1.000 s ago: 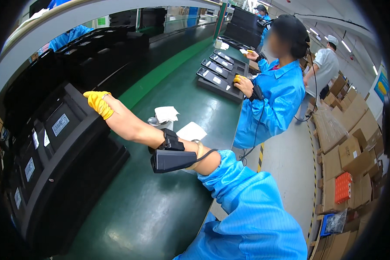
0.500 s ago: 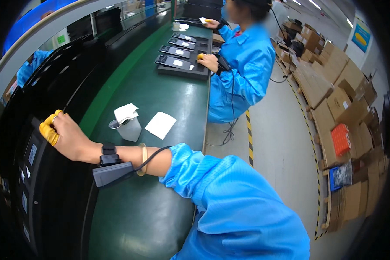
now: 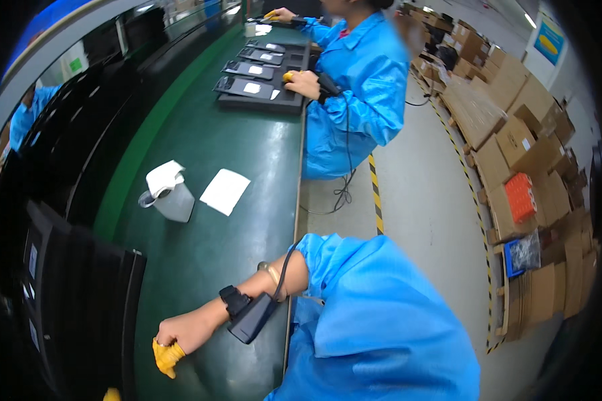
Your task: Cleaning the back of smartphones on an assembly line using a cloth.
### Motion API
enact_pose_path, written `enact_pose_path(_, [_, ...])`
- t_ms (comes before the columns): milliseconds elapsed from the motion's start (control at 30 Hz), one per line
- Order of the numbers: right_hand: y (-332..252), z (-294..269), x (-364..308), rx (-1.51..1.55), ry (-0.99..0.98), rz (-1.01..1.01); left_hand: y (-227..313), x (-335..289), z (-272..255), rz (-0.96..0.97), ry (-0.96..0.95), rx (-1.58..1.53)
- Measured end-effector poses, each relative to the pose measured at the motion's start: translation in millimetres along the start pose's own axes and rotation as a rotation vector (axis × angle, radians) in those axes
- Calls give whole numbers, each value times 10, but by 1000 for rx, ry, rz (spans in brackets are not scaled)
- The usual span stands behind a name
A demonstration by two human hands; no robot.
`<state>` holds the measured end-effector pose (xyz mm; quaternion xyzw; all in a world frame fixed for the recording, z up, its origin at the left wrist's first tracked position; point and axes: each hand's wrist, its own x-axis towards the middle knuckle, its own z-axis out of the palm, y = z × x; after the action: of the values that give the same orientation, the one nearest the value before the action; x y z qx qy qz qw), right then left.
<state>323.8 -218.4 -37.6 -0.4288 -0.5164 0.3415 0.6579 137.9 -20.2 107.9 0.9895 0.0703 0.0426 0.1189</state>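
Note:
My right hand (image 3: 170, 346), its fingertips in yellow finger cots, hangs over the green tabletop (image 3: 201, 281). Its fingers are bunched together and point down, with nothing seen in them. Of my left hand (image 3: 112, 395) only a yellow-covered fingertip shows at the lower edge; the rest lies outside the view. To the left is a black tray (image 3: 63, 234) holding dark flat pieces with white labels, partly lost in shadow. A grey-white bottle (image 3: 177, 203) with white cloth or paper on its top stands beyond my right hand, beside a white sheet (image 3: 225, 192).
Across the table a co-worker in a blue smock (image 3: 358, 87) handles a black tray (image 3: 264, 103) with several phones. Stacked cartons (image 3: 508, 134) line the right, past yellow-black floor tape (image 3: 376, 200). A black device with a cable (image 3: 253, 319) sits on my right wrist.
My right hand has left the far edge of the left tray and come nearer, over the green table. The left tray's end shows more fully. A left fingertip has appeared. The view has shifted.

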Motion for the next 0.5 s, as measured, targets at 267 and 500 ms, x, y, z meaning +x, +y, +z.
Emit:
enact_pose_path(267, [141, 129, 72, 666, 24, 216, 226, 359, 781, 158, -168, -244])
enact_pose_path(500, [5, 6, -175, 484, -123, 222, 214, 482, 1127, 242, 72, -366])
